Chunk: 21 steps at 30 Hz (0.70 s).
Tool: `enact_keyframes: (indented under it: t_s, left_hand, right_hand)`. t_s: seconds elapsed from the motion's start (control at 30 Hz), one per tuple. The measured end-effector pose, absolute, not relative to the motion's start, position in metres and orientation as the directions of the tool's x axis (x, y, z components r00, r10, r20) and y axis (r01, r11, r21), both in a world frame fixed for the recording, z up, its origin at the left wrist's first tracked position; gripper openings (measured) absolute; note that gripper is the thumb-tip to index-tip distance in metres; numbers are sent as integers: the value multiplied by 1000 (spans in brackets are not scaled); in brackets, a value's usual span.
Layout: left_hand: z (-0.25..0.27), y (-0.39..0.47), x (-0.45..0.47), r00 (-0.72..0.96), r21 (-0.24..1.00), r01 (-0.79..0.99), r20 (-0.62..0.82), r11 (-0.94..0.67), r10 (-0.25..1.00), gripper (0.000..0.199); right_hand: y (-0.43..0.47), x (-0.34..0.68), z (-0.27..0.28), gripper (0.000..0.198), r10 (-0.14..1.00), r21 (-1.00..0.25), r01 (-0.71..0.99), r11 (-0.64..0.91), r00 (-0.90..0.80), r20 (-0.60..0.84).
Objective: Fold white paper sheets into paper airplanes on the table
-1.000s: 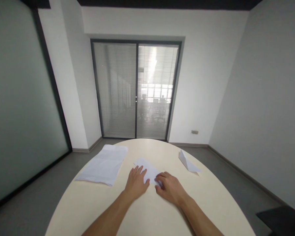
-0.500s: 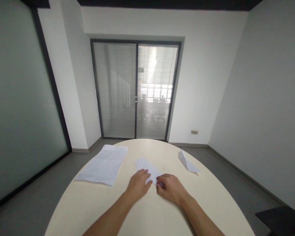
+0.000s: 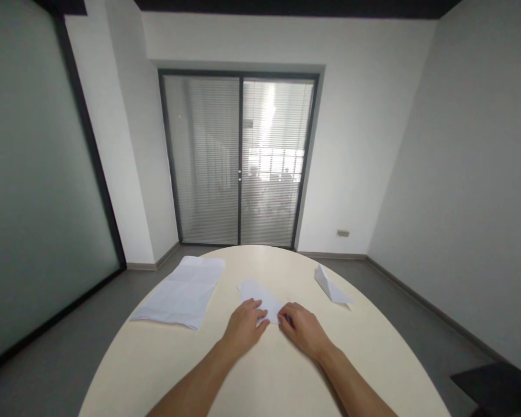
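Fingers: both hands lie palm down with fingers stretched forward and close together, flat on a small sheet, pressing rather than pinching.
Left hand (image 3: 244, 325): rests on the near left part of the folded paper (image 3: 260, 295), fingertips pointing away and slightly right, thumb angled towards the other hand.
Right hand (image 3: 303, 330): sits just beside the left one, its fingertips on the near right edge of the same paper; whether any finger curls under the edge cannot be told.
Forearms: bare, they come in from the bottom edge and converge towards the middle of the table.
Folded paper: white, lies flat on the table a little beyond the hands, its near end covered by the fingers and its far corner pointing away to the left.
Table (image 3: 264, 382): round, cream-coloured top, filling the lower middle of the view.
Paper stack (image 3: 180, 292): flat white sheets with visible creases, left of the hands and well apart from them.
Paper plane (image 3: 331, 286): a finished folded white shape, right of the hands near the far right rim.
Floor: grey, around the table.
Sliding door (image 3: 239, 159): dark-framed glass with blinds, in the far wall behind the table.
Side walls: frosted glass panel at left, plain white wall at right.
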<state>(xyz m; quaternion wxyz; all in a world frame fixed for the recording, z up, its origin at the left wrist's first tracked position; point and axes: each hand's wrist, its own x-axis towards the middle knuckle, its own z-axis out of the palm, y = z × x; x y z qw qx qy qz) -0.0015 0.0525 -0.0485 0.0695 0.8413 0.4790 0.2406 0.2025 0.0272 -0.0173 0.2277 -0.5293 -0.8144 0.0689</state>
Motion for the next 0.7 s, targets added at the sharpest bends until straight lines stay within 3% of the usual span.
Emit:
enact_keyframes:
  t_s: [0.27, 0.47, 0.7]
  left_hand:
    - [-33, 47, 0, 492, 370, 713, 341, -595, 801, 24]
    - [-29, 43, 0, 590, 329, 649, 352, -686, 726, 33]
    - [-30, 42, -3, 621, 277, 634, 374, -722, 689, 27]
  right_hand:
    - [28, 199, -16, 22, 899, -385, 825, 413, -303, 315]
    - [36, 202, -23, 23, 891, -416, 802, 429, -298, 344]
    - [36, 204, -27, 20, 882, -444, 780, 440, -282, 379]
